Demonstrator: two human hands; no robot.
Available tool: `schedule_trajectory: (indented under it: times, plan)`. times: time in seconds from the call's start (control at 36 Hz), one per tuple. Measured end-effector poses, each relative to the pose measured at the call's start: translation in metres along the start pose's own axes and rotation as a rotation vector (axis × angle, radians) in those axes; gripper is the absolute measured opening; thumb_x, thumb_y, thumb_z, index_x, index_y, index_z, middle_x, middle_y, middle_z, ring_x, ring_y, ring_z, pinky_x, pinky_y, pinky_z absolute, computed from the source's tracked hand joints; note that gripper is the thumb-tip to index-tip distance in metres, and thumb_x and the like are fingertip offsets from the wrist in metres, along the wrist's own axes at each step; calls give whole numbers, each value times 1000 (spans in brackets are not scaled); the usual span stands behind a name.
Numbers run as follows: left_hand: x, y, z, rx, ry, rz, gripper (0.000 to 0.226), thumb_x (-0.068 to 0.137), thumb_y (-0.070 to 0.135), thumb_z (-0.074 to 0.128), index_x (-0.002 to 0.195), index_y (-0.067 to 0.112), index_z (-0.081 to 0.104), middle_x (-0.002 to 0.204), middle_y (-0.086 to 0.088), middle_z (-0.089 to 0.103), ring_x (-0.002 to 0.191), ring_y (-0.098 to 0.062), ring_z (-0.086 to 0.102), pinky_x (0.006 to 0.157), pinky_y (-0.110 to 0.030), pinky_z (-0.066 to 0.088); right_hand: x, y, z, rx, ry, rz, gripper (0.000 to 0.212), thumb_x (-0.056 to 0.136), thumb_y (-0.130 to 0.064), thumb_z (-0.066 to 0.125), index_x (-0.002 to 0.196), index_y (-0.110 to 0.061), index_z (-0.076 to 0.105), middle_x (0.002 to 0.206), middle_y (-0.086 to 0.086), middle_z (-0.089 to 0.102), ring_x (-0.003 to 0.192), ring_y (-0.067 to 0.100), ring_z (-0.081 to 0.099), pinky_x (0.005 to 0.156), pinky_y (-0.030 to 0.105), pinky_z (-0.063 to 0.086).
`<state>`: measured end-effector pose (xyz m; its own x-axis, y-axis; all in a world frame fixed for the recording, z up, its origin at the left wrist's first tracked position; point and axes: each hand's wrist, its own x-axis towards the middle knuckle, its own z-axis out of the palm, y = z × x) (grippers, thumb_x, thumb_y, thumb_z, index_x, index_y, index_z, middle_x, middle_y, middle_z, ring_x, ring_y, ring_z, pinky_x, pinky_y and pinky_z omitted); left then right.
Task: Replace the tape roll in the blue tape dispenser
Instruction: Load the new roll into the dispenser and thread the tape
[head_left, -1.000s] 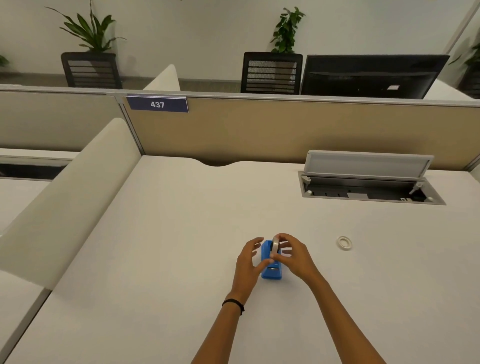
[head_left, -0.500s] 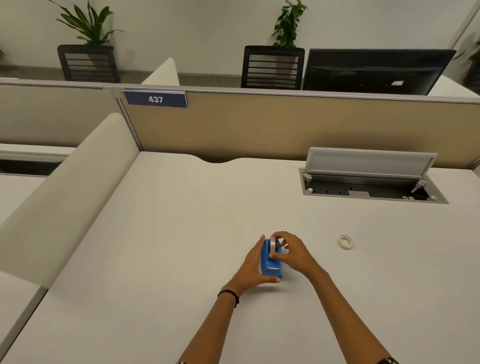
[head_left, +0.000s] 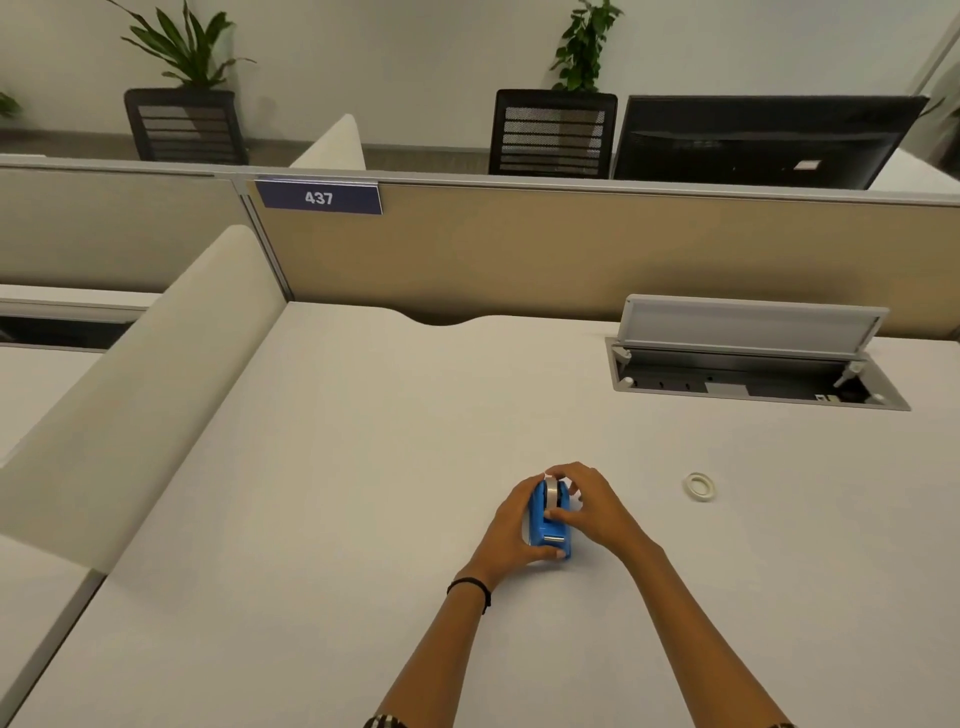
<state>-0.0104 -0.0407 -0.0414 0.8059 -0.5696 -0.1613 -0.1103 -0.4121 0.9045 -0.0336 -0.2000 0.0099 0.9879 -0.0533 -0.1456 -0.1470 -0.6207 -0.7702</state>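
Observation:
The blue tape dispenser (head_left: 549, 531) stands on the white desk (head_left: 363, 493), near the front middle. A tape roll (head_left: 551, 493) sits upright in its top slot. My left hand (head_left: 511, 530) wraps the dispenser's left side, thumb under its front end. My right hand (head_left: 589, 506) covers the right side, with fingertips on the top of the roll and the thumb on the dispenser body. A small, thin white tape ring (head_left: 698, 485) lies flat on the desk to the right, apart from both hands.
An open cable hatch (head_left: 748, 364) with a raised lid is set into the desk at the back right. A beige partition (head_left: 571, 249) with a "437" label closes the far edge. A low white divider (head_left: 145, 374) runs along the left side.
The roll, held above the dispenser a second ago, has gone down into its slot. My left hand has closed around the dispenser's left side, and my right hand now presses on the roll.

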Motion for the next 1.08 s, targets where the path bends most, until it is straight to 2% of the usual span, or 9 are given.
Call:
schedule_trajectory:
  times: [0.14,0.19,0.36,0.42,0.47,0.58,0.75,0.86,1.08]
  plan:
    - [1,-2,1,9,7,4,90,67,34,81,132,42,21,138,18,33,123,1,36,96,-1,28,-2,-9,0,37,117,-53,18,84,-17,63,101,-13,61,105,8,62,83,13,55,71,12,42]
    - [1,-3,1,9,3,5,90,66,36,81,132,45,20,137,21,31,123,3,36,95,-1,28,-2,-12,-1,27,158,-55,10,85,-12,62,93,-8,64,99,12,65,79,16,57,68,14,43]
    - [1,-5,2,18,3,13,90,66,38,81,123,60,15,130,39,24,116,25,29,88,10,25,-2,-19,-5,-28,200,-56,8,84,-8,62,86,-2,66,91,16,67,75,17,58,68,19,45]
    - [0,-5,1,21,2,10,90,66,38,81,123,60,15,130,38,25,117,22,31,90,8,26,-3,-20,-5,-48,198,-56,8,85,-10,61,87,-2,65,92,15,66,77,17,58,72,24,47]
    - [1,-4,1,21,1,2,90,66,38,81,125,57,15,134,32,27,120,12,33,97,-1,27,-5,-21,-5,-66,202,-59,9,86,-11,61,87,-3,64,92,14,66,77,17,57,75,28,49]
    - [1,-5,1,12,-2,-1,90,66,37,81,130,49,17,136,26,28,124,2,34,103,-17,28,-8,-24,-5,-85,204,-63,10,86,-14,60,87,-4,63,92,12,65,79,16,58,76,28,48]
    - [1,1,1,20,-16,2,91,68,34,81,134,41,19,141,15,31,123,-1,33,104,-20,28,-17,-23,-8,-122,212,-81,9,88,-11,56,84,-7,63,90,10,66,82,21,60,77,27,46]
    - [0,-1,0,27,-15,5,93,68,34,81,139,33,20,146,10,31,124,-1,33,105,-21,28,-21,-20,-5,-147,218,-96,10,89,-11,55,83,-9,62,90,7,66,78,14,56,79,26,46]
    - [0,-2,-2,24,-22,13,93,68,33,81,139,33,21,137,21,29,124,0,34,104,-18,28,-29,-18,-2,-194,205,-92,11,89,-12,55,91,-8,66,101,9,67,91,22,60,83,20,39]
